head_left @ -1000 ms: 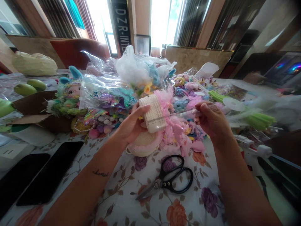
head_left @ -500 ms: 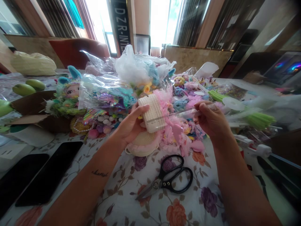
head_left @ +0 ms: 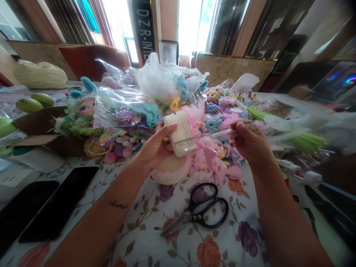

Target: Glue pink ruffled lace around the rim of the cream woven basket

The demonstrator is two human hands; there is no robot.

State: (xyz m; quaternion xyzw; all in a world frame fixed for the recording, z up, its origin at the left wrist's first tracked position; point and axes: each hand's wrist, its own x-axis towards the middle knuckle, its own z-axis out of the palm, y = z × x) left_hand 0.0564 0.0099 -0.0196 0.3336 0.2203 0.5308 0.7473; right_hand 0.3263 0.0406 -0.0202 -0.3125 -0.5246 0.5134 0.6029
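My left hand (head_left: pixel 155 146) holds a cream roll of lace ribbon (head_left: pixel 181 133) above the table. My right hand (head_left: pixel 250 142) grips a clear plastic ruler (head_left: pixel 214 135), whose far end lies across the roll. Under the roll sits a round cream and pink piece (head_left: pixel 170 170) beside pink frilly trims (head_left: pixel 207 155). Black scissors (head_left: pixel 198 213) lie shut on the floral tablecloth (head_left: pixel 167 244), just in front of both hands.
Plastic bags of toys and beads (head_left: pixel 125 111) pile up behind the hands. Two dark phones (head_left: pixel 55 207) lie at the left. A glue gun (head_left: pixel 300 176) and green sticks (head_left: pixel 294 139) are at the right, green fruit (head_left: pixel 29 104) far left.
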